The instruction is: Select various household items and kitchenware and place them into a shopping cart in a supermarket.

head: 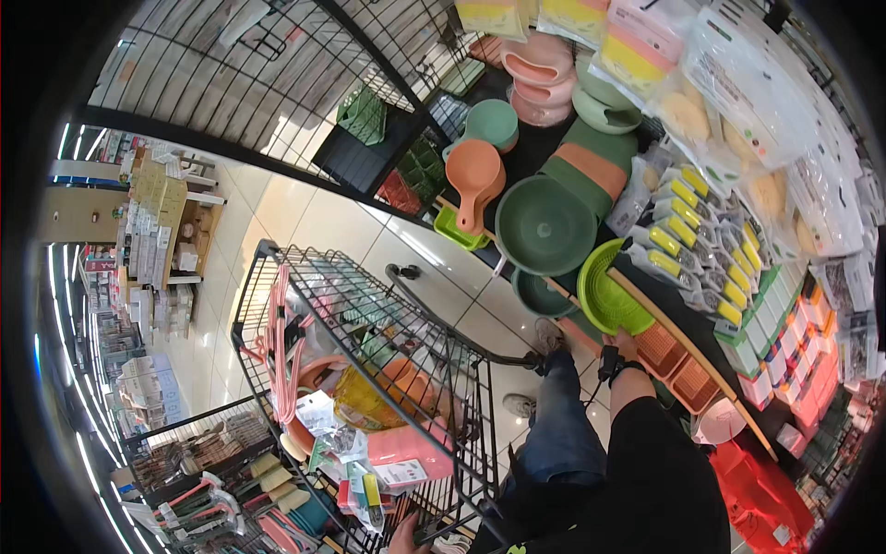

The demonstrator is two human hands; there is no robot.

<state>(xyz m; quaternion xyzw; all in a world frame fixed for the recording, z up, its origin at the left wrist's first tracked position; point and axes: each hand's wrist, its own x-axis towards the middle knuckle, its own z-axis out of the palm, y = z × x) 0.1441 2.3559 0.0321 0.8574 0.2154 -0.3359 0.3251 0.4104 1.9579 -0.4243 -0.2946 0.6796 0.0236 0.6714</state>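
Observation:
My right hand (pixel 621 346) grips the near rim of a bright green plastic colander (pixel 612 291), which is at the edge of a display shelf. Beside it stand a dark green round basin (pixel 547 225) and an orange handled scoop (pixel 474 176). At the bottom edge, my left hand (pixel 407 537) is partly visible beside a black wire shopping cart (pixel 360 305); its fingers are partly cut off, and whether it grips the cart is unclear. In the cart lie pink hangers (pixel 282 353), a yellow packaged item (pixel 370 398) and a pink packet (pixel 408 453).
Orange baskets (pixel 695 384) sit under the shelf's wooden edge (pixel 699 363). Packaged goods with yellow labels (pixel 682 221) and bagged sponges (pixel 768 190) fill the right. A red bag (pixel 761 495) is at lower right. A black wire rack (pixel 277 166) stands ahead; stocked shelves (pixel 156 215) line the left.

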